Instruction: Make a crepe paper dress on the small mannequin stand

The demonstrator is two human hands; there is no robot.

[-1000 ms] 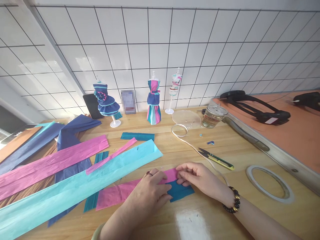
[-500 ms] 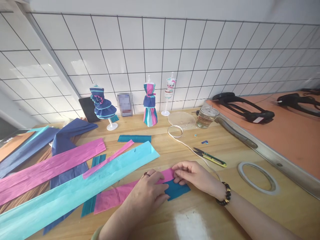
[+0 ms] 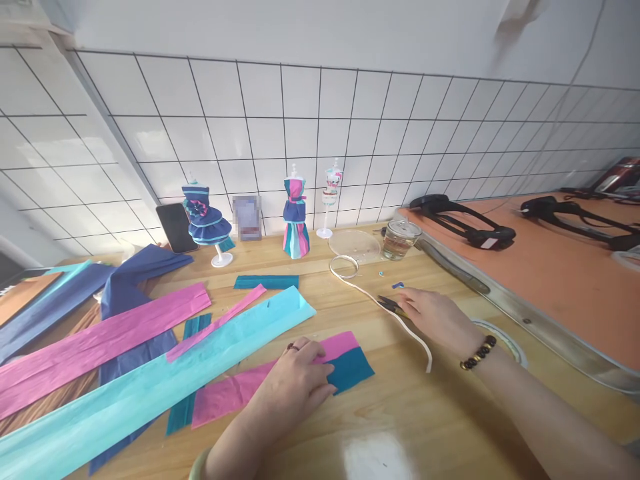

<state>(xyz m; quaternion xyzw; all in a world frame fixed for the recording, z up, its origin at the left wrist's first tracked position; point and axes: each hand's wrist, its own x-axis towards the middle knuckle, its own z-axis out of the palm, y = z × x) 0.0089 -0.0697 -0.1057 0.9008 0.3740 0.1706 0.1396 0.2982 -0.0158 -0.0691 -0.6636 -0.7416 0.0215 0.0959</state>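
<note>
My left hand (image 3: 300, 377) rests on a pink crepe paper strip (image 3: 230, 393), its fingers apart and pressing it to the table. A teal paper piece (image 3: 350, 370) lies against the strip's right end, under my left thumb. Off to the right, my right hand (image 3: 435, 320) has its fingers closed around the handle of the thread snips (image 3: 387, 303); most of the handle is hidden by the hand. A thin white cord (image 3: 370, 291) runs beside the snips, its loose end pointing toward me.
A light blue strip (image 3: 200, 360) and another pink strip (image 3: 115, 323) spread across the left. Small dressed mannequins (image 3: 296, 220) stand along the back. A glass of water (image 3: 400, 240), a tape roll (image 3: 515, 347) and a metal edge (image 3: 500, 307) lie to the right.
My right hand has left the pink and teal papers and moved right onto the thread snips. My left hand stays on the papers. The view has tilted up slightly.
</note>
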